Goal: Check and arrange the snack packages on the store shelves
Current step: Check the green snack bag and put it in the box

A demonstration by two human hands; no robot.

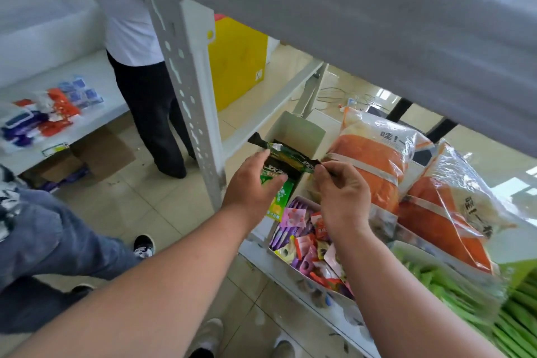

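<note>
**Both hands on one wrapper over the open carton**

Both hands work at the shelf's left end. Left hand (255, 183) grips a green snack packet (279, 197) while steadying a long dark green snack bar (286, 155); right hand (343, 195) pinches that bar's twisted end. It hangs over an open white carton (302, 131) by the left edge.

Risk, as I judge it: held only by its ends, the bar could slip and drop past the shelf edge (290, 273), or into the tray of mixed sweets (308, 241) below.

Carton contents are hidden; wrapper print is unreadable, and big orange bags (374, 160) block the shelf's rear.
</note>
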